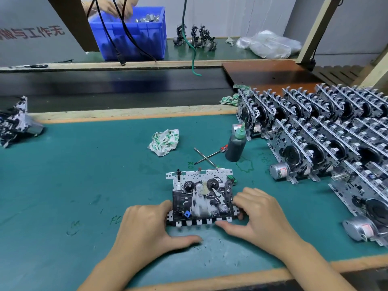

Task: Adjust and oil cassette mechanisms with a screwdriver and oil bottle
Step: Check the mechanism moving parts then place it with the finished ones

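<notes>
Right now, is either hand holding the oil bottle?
No. The oil bottle stands alone on the mat; left hand and right hand grip the cassette mechanism.

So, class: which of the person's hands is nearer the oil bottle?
Right. The right hand holds the cassette mechanism's right edge, below the oil bottle. The left hand is at the mechanism's left edge, farther away.
</notes>
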